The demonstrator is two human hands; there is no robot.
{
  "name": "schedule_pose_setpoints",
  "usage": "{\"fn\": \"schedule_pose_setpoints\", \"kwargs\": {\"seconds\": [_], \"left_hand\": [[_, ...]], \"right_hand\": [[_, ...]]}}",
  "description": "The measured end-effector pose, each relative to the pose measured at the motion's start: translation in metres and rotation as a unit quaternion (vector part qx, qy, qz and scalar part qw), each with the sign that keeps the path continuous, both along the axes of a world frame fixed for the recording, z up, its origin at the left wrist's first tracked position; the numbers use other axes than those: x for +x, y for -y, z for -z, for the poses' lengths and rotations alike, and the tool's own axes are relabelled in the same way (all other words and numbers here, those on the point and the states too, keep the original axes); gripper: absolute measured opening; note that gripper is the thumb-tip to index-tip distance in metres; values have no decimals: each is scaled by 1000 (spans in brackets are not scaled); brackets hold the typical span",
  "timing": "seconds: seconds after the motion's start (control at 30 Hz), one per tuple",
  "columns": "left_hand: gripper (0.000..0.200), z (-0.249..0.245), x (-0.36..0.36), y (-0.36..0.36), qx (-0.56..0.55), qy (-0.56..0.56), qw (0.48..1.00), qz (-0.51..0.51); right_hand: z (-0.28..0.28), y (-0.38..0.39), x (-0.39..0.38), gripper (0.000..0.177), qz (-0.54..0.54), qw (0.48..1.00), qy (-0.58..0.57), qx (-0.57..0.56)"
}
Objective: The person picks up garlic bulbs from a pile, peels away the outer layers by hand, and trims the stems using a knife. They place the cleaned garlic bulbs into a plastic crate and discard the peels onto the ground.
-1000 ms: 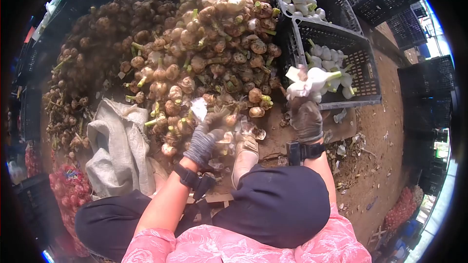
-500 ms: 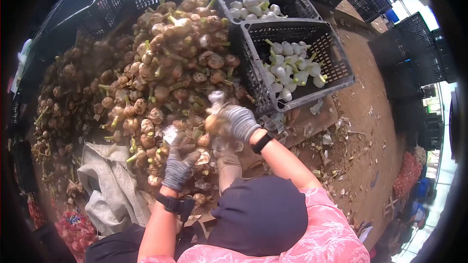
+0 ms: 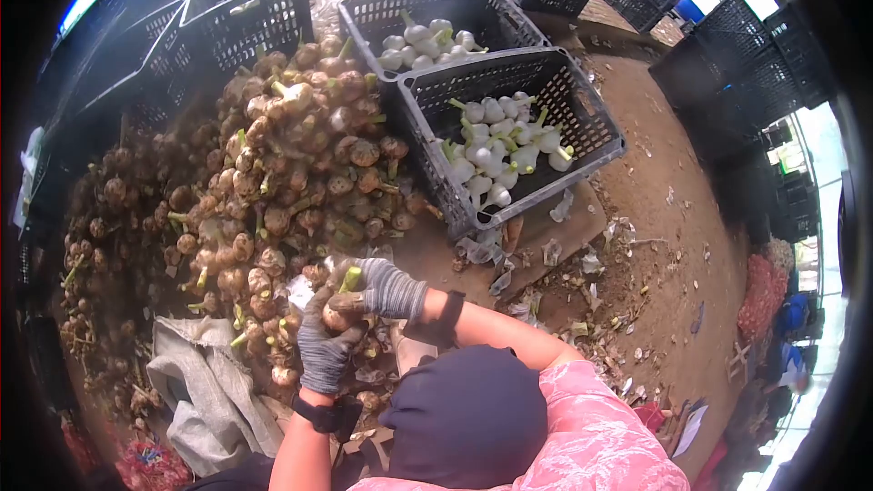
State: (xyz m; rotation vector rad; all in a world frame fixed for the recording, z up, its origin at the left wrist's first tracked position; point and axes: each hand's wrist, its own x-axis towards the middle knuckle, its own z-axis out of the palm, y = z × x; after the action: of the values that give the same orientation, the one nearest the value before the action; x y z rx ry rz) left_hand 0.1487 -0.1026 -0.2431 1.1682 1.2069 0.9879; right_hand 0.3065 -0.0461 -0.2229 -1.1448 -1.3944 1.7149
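Left hand (image 3: 323, 350) and right hand (image 3: 389, 289), both gloved, closed together on one garlic bulb (image 3: 338, 316) at the near edge of the garlic heap (image 3: 273, 173). Dirt floor (image 3: 673, 218) strewn with peelings. Two black crates (image 3: 596, 118) of white bulbs just beside the heap's right edge. Grey sack (image 3: 195, 382) at its near-left.

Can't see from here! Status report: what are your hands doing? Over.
Left hand, right hand: both gripping one brown garlic bulb. Big pile alongside, nothing blocking.
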Motion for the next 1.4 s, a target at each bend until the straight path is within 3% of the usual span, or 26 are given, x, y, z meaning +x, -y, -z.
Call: {"fn": "schedule_pose_setpoints", "kwargs": {"seconds": [0.17,0.23,0.3,0.37,0.4,0.43,0.5,0.53,0.57,0.63,0.7,0.77,0.83,0.97,1.03,1.13,1.17,1.23,1.27,1.3,1.4], "left_hand": [[57,-29,0,-2,-82,71,994,-10],[57,-30,-2,-3,-122,205,971,-10],[58,-18,-8,-3,-95,207,974,15],[57,-20,-13,-6,-150,359,918,80],[76,-21,-9,-8,-153,238,956,74],[76,-26,-5,-7,-155,237,956,72],[71,-38,1,-4,-235,393,885,-83],[68,-67,12,-8,-48,88,995,23],[65,3,-29,-13,-85,-25,995,42],[62,-41,-15,-19,-189,288,939,7],[65,-35,-16,-20,-167,322,930,51],[73,-46,-7,-16,-146,278,949,11],[62,-36,-7,-12,-127,249,960,11],[55,-50,-4,-14,10,122,992,42],[58,-33,-10,-12,9,125,991,56],[66,-48,-12,-10,-95,191,976,44],[66,-46,-11,-11,-80,186,978,40],[71,-59,-12,-14,-188,246,950,43],[77,-56,-8,-11,-188,334,924,5],[77,-55,-9,-11,-188,334,924,4],[81,-49,-12,-15,-209,336,918,10]], "right_hand": [[0,2,4,32,-9,996,-86,-13],[-11,2,8,28,-18,989,-145,-35],[-26,1,17,27,-55,988,-142,-32],[-32,1,20,32,-65,976,-200,-55],[-31,0,22,34,-81,973,-208,-65],[-30,0,23,34,-82,972,-209,-67],[-28,-1,23,30,-85,988,-57,114],[-22,0,25,27,-88,990,-8,112],[-12,0,28,25,-77,993,0,91],[-16,2,27,20,-43,998,-28,48],[-15,1,29,33,-46,998,22,-30],[-12,3,24,39,22,1000,-10,-1],[-20,5,19,43,27,1000,5,15],[-22,2,11,32,10,998,-66,-6],[-18,6,9,30,-2,995,-88,-39],[-21,8,9,27,-12,1000,-19,18],[-23,7,12,27,-10,1000,-17,20],[-28,8,14,25,-31,999,-12,35],[-22,10,13,26,-30,998,-47,24],[-21,12,12,26,-32,998,-46,24],[-29,13,10,28,-21,987,-132,-89]]}}
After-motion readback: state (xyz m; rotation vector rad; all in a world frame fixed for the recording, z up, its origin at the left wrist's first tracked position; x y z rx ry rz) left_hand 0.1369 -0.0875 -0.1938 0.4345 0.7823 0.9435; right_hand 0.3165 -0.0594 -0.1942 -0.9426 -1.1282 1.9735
